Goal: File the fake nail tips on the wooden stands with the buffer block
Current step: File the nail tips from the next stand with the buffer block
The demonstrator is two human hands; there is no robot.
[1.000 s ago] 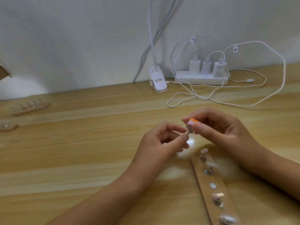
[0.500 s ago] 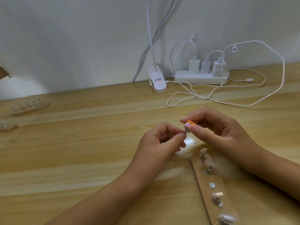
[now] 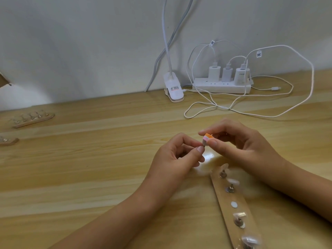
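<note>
My right hand [image 3: 239, 146] pinches a small buffer block [image 3: 207, 138] with orange, pink and white layers between thumb and fingers. My left hand [image 3: 177, 157] holds a tiny nail tip on its peg [image 3: 257, 145] between thumb and forefinger, pressed against the block's lower edge; the tip is mostly hidden by the fingertips. Below the hands lies a wooden stand [image 3: 233, 205] with several clear nail tips on metal pegs and one bare white spot.
Two more wooden stands [image 3: 33, 118] [image 3: 8, 141] with nail tips lie at the far left. A white power strip [image 3: 221, 86] with chargers, looping white cables [image 3: 251, 112] and a lamp clip [image 3: 173, 88] sit along the wall on the wooden table [image 3: 89, 168].
Both hands have stayed together at the same spot; the buffer block has shifted slightly against the nail tip. The view has drifted a little.
</note>
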